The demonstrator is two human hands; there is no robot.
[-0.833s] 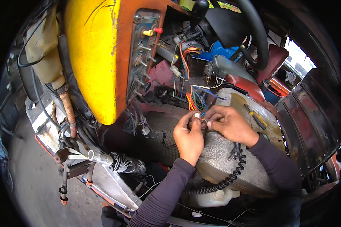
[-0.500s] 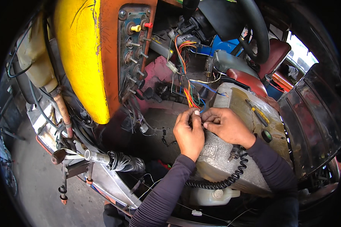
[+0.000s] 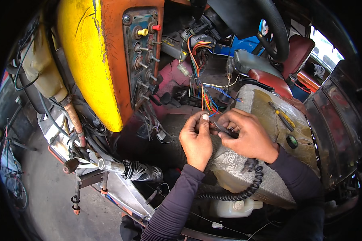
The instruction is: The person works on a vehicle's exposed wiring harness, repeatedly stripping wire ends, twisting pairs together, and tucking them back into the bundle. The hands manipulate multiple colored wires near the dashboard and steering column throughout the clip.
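Left hand (image 3: 197, 140): thumb pressed onto the curled forefinger, pinching, as far as I can tell, a strand of the wire bundle (image 3: 205, 98); the fingers hide the very tip from me.
Right hand (image 3: 251, 136): fingers bent over the thumb, pinching a slim dark piece (image 3: 223, 128) that points at the left fingertips; I cannot tell whether it is a blade or something softer.
Wire bundle: just beyond the left fingertips, orange, yellow, green and blue strands hanging from the steering column (image 3: 211, 30), well ahead of both hands.
Loose blue wires (image 3: 232, 99): beyond the right knuckles, held by neither hand; I would watch that they don't stray into the pinch.
Steadying grip: I would let the left hand only hold, close to the spot being worked, so the strand can't roll or bend away.
Right-hand pressure: light and short strokes, I judge; if the dark piece is sharp, I would angle it off the left thumb.
Slack: the strands look thin, so I would bring the hands toward the bundle rather than tug it toward me.
Grey cover (image 3: 229, 160): below the right hand, a likely prop for that forearm should it tremble.
Coiled black cord (image 3: 258, 182): below the right wrist; I would lift clear of it.
Yellow-and-dark tool (image 3: 288, 120): to the right of the right hand, within easy reach.
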